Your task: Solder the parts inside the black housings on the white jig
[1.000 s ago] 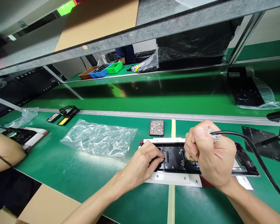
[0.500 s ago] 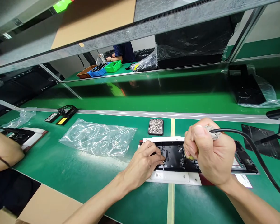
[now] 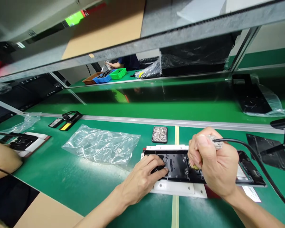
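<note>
A green desk runs along a factory line under a grey overhead rail, with a second green belt behind it. The right hand has its fingers clenched around a corded driver, its tip down on the black panel that lies on a white fixture at the desk's near edge, while the left hand rests its fingers, grasping nothing, flat on the panel's left end. Just beyond the panel sits a small tray of screws, with a clear plastic bag to its left and another person's arm at the far left.
</note>
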The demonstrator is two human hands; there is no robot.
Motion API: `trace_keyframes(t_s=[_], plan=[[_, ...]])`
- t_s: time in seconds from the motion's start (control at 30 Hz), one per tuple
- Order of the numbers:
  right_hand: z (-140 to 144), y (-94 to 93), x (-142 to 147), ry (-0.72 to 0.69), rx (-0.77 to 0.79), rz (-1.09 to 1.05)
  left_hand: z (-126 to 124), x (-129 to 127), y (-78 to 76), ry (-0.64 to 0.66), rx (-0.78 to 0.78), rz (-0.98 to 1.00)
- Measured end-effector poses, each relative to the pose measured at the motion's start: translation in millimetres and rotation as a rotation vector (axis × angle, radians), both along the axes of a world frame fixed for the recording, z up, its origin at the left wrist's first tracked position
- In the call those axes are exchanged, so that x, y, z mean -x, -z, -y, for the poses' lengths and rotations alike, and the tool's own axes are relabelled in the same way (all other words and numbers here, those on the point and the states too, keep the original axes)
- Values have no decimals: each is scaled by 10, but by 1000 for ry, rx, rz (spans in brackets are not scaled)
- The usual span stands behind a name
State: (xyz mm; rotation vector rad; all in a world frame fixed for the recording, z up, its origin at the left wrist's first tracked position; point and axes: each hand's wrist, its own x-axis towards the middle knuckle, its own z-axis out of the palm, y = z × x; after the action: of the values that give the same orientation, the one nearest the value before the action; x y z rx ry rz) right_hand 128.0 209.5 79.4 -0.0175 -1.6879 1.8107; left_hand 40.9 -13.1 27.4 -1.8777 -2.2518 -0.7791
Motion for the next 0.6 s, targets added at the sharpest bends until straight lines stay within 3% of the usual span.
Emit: trace_keyframes(t_s=[0.17, 0.23, 0.33, 0.47, 0.6], plan=[[-7, 34, -5, -19, -18, 0, -90, 500, 4, -202, -109, 59], [-5, 48, -10, -10, -28, -9, -167, 795, 61, -307, -51, 119], [-2, 62, -18, -8, -32, -15, -338, 1131, 191, -367, 91, 190], [-9, 55, -8, -10, -10, 1, -591, 1260, 312, -330, 160, 204], [-19, 39, -4, -14, 4, 15, -740, 1238, 328, -318, 187, 176]])
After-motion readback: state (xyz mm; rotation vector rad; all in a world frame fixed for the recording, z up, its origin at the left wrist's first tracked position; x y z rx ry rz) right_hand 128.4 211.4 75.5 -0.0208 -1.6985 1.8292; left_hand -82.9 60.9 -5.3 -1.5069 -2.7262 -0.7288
